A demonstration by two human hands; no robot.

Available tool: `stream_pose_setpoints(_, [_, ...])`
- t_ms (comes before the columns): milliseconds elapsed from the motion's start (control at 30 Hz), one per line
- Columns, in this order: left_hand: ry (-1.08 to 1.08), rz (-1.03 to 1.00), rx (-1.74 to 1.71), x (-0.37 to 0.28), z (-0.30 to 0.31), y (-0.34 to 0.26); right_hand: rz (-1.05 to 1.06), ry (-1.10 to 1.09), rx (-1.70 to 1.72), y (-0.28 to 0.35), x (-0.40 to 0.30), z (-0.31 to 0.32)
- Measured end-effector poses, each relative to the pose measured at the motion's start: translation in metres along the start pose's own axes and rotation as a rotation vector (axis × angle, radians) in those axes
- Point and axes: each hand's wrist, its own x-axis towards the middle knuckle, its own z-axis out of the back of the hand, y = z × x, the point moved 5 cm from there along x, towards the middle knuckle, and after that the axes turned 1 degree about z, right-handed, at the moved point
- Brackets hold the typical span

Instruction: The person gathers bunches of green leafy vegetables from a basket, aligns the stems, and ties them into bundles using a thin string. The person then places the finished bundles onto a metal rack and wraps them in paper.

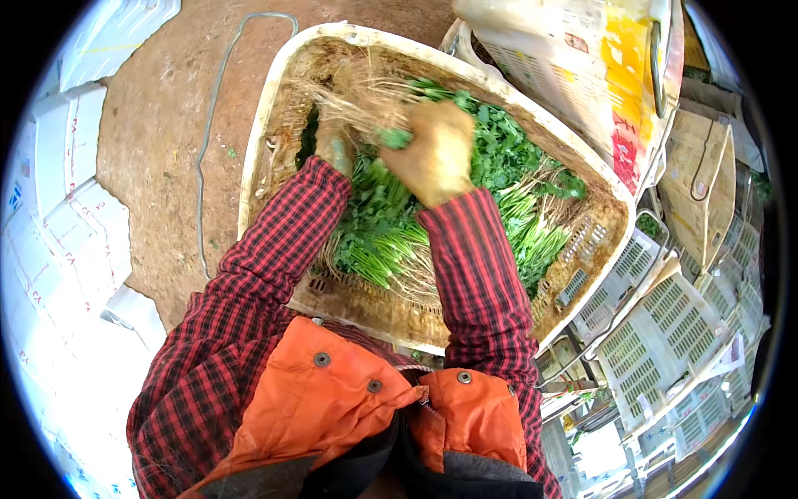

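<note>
Bunches of leafy green herbs with pale roots, which look like coriander (393, 243), lie in a soiled, cream-coloured plastic crate (374, 321) before me. My right hand (436, 146), apparently in a yellowish work glove and blurred, is closed around a rooted herb bunch (368, 103) above the others. The roots of this bunch spread to the left, over my left hand (336, 146). That hand reaches into the crate's left side, its fingers mostly hidden by the roots. More leaves (505, 143) and stems (536, 215) lie to the right of my right hand.
A tall plastic crate (555, 75) with yellow and red marks stands against the far right rim. Slotted grey crates (661, 337) are stacked at the right. White boxes (68, 249) line the left. A bent metal handle (209, 125) crosses the brown dirt floor (156, 137).
</note>
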Motion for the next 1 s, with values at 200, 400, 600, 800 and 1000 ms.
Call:
stream_pose_setpoints(200, [-0.082, 0.015, 0.542, -0.098, -0.031, -0.048, -0.049, -0.142, 0.162, -0.021, -0.055, 0.051])
stream_pose_setpoints(400, [0.456, -0.325, 0.466, -0.037, -0.086, -0.003, 0.001, -0.12, 0.182, -0.019, -0.061, 0.037])
stream_pose_setpoints(600, [0.657, -0.077, 0.179, -0.008, -0.147, -0.009, 0.016, -0.235, -0.007, 0.004, -0.047, 0.035])
stream_pose_setpoints(800, [0.925, 0.282, -0.067, -0.039, -0.169, -0.031, -0.024, -0.081, -0.164, 0.003, -0.019, 0.042])
stream_pose_setpoints(1000, [0.748, -0.099, 0.436, -0.088, -0.168, -0.054, -0.097, 0.018, 0.181, -0.032, -0.014, 0.01])
